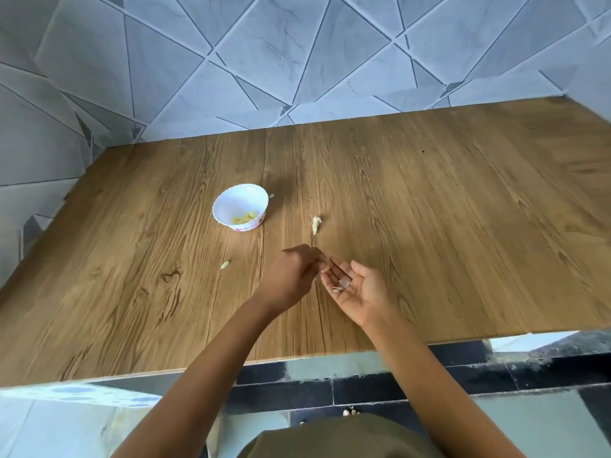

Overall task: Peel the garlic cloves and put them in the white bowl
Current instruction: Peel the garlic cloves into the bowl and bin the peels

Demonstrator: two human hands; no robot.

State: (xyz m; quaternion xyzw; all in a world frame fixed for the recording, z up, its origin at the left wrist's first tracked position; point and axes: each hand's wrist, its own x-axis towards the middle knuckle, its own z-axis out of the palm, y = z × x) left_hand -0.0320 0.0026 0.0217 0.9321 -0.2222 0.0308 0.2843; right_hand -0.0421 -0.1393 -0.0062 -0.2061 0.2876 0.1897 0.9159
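Near the white bowl (228,200), the right hand (362,290) lies flat, palm up, garlic skin (342,285) on it. Left hand (289,280) curls, grip too blurry to tell. Peeled garlic (245,217) sits in the bowl; its pink print is too small to read.

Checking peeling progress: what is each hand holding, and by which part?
Garlic skin pieces lie loose on the open right hand, not gripped. The left hand has curled fingers; whether they pinch anything cannot be told.

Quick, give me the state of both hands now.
Left hand: fingers curled, whether pinching anything cannot be told.
Right hand: open, palm up, garlic peel on its fingers.
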